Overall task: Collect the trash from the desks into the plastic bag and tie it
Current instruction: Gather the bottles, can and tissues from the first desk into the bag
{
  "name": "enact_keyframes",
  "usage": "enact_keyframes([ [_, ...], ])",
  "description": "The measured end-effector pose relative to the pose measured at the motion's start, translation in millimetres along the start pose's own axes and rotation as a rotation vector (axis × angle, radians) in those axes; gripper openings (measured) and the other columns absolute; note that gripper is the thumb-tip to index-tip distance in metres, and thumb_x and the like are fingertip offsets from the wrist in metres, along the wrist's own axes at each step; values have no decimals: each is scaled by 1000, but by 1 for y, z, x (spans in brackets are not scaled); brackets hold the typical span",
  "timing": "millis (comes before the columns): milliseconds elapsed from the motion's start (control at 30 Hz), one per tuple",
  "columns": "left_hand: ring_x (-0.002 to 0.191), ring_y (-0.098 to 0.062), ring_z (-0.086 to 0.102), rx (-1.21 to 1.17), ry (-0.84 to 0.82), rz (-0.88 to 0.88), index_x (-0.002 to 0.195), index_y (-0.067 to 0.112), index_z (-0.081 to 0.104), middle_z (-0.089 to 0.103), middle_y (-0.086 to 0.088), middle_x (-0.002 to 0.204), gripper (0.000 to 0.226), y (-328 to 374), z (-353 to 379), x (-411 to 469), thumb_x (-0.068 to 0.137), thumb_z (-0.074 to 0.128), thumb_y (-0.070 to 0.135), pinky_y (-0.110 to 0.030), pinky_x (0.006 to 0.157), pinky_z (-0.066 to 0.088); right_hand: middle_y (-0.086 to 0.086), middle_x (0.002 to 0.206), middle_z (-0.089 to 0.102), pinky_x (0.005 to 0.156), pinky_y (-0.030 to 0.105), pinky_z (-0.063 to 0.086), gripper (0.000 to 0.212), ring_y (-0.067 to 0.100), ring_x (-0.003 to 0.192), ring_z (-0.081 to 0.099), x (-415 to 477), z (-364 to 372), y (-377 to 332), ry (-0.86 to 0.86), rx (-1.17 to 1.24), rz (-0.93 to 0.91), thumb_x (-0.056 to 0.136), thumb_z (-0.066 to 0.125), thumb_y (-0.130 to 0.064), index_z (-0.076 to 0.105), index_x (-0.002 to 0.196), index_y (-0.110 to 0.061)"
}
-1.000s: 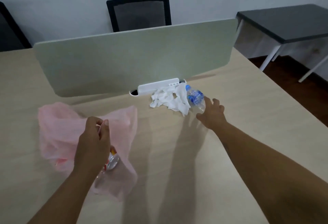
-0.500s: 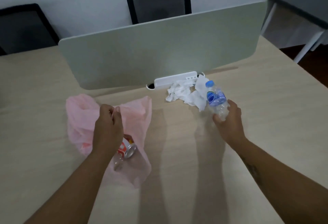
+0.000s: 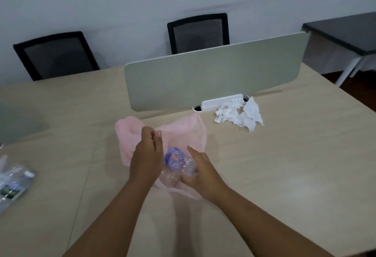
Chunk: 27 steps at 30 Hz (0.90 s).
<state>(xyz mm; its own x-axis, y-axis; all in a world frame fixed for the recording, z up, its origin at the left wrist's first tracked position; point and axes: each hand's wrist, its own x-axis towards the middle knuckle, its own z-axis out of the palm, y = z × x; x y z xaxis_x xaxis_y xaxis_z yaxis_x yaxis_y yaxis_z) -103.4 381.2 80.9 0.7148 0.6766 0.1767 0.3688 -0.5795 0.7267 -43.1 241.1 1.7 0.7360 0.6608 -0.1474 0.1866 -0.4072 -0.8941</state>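
Near the middle of the tabletop (image 3: 284, 165), just in front of the divider panel (image 3: 213, 73), the pink plastic bag (image 3: 183, 132) lies slumped with its mouth toward the person. The left hand (image 3: 147, 159) pinches the bag's rim between thumb and curled fingers and holds it up. The right hand (image 3: 203, 173) has its fingers wrapped round the base of a crumpled bottle (image 3: 176, 160), forefinger stretched out. The bottle's blue-labelled end lies at the bag's mouth, between the two hands. Crumpled tissues (image 3: 240, 115) lie to the right of the bag, touching a white socket strip (image 3: 221, 102) at the panel's foot. At the tabletop's left edge lies more clear plastic litter (image 3: 12, 183), too blurred to tell apart.
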Motion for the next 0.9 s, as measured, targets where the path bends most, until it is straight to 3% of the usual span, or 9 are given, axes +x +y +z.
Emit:
enact_keyframes([
  [67,60,-12,51,-4,-15,7,97,13,42,53,2,66,21,-8,-4,-7,104,36,32,-32,55,37,-2,136,40,100,27,45,93,12,117,53,15,11,2,-6,58,0,73,82,-28,30,149,-27],
  [167,61,-12,51,-6,-18,-5,96,14,42,54,1,65,21,-17,-3,-11,104,37,32,-26,54,36,0,123,51,78,12,45,57,10,89,56,29,-3,11,147,20,24,79,78,-27,54,132,-23],
  [233,63,-11,52,-14,-19,-20,95,14,42,55,1,66,21,-20,2,-10,104,37,32,-27,55,36,0,113,55,77,20,48,38,12,83,57,39,-29,22,324,-17,91,81,75,-32,63,115,-22],
  [267,63,-12,53,-22,-20,-32,94,15,41,56,1,66,21,-20,7,-9,104,37,32,-27,54,36,2,114,55,82,26,49,37,15,89,58,44,-44,30,396,-46,123,81,74,-35,63,113,-21],
  [367,64,-14,54,-48,-8,-76,93,16,41,57,0,67,20,-20,23,-5,103,37,32,-29,54,37,4,136,43,97,39,43,63,27,123,41,65,-89,53,451,-278,257,80,69,-51,50,135,-26],
  [467,66,-17,56,-55,-10,-100,92,19,41,59,-1,69,18,-21,47,0,103,37,33,-35,58,40,2,156,15,110,50,30,92,36,140,17,93,-121,75,371,-512,391,72,62,-73,23,148,-40],
  [600,66,-23,57,12,5,-114,91,23,40,60,0,70,16,-22,85,12,102,36,34,-40,61,45,1,160,1,112,64,13,104,40,146,-3,136,-149,102,353,-718,388,66,56,-83,7,149,-45],
  [700,66,-31,56,78,55,-103,92,22,39,60,-3,69,16,-19,107,24,102,36,34,-41,60,46,3,160,1,109,70,13,106,43,145,-3,166,-163,112,357,-782,376,61,50,-89,8,148,-46],
  [900,61,-32,50,177,107,-68,91,23,36,52,1,62,16,-16,127,36,99,33,37,-40,58,42,4,162,-8,109,72,6,111,45,145,-9,222,-165,121,314,-779,356,57,43,-95,4,150,-48],
])
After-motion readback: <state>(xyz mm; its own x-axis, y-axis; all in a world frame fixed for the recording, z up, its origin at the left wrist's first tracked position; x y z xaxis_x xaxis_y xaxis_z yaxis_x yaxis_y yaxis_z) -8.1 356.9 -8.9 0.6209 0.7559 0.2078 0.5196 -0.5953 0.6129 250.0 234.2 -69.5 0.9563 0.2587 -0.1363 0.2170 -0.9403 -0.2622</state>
